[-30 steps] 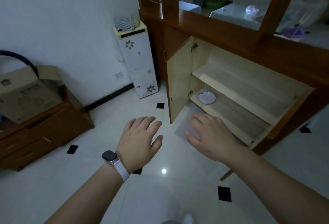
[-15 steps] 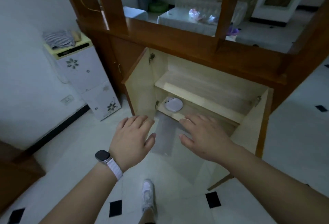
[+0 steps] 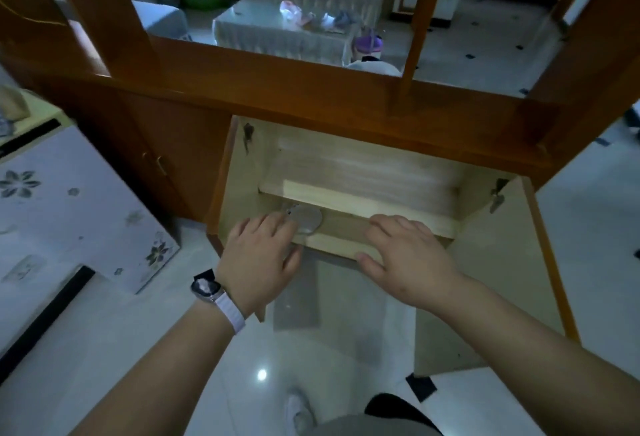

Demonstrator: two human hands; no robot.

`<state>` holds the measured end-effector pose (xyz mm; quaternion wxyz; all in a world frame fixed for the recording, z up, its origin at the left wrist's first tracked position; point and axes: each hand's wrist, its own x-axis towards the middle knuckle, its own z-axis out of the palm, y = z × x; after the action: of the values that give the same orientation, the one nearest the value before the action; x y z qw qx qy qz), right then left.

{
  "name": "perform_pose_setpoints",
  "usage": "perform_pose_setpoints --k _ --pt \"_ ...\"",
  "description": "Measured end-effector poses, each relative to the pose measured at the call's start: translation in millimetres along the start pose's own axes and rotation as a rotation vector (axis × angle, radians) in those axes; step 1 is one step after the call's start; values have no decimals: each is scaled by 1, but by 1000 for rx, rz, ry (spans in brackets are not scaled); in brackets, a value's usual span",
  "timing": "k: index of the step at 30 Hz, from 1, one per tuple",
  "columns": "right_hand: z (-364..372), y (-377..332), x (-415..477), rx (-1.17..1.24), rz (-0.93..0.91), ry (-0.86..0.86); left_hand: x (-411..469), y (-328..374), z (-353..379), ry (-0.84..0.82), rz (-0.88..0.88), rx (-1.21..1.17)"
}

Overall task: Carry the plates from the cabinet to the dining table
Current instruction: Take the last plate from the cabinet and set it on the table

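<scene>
A small white plate lies on the lower shelf of the open wooden cabinet, at its left end. My left hand, with a watch on the wrist, reaches in with fingers spread; its fingertips are at the plate's near left edge and hide part of it. My right hand hovers open over the front edge of the lower shelf, to the right of the plate and apart from it. Beyond the wooden divider stands a cloth-covered table.
Both cabinet doors stand open: the left door and the right door. A white water dispenser with flower prints stands at the left. The floor is glossy white tile with black squares. My shoe is below.
I have stepped closer to the cabinet and face it squarely. Both hands moved forward; the left hand now reaches the plate on the lower shelf.
</scene>
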<state>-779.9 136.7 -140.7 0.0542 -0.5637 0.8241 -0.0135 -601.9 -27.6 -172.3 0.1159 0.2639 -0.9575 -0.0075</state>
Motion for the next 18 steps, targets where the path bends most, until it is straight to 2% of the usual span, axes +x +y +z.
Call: perform_pose_setpoints --k 12,18 --pt "20 13 64 -9 87 -47 53 -34 40 15 62 -99" --pt "41 34 117 47 5 -104 84 -45 71 -100 -32 -66"
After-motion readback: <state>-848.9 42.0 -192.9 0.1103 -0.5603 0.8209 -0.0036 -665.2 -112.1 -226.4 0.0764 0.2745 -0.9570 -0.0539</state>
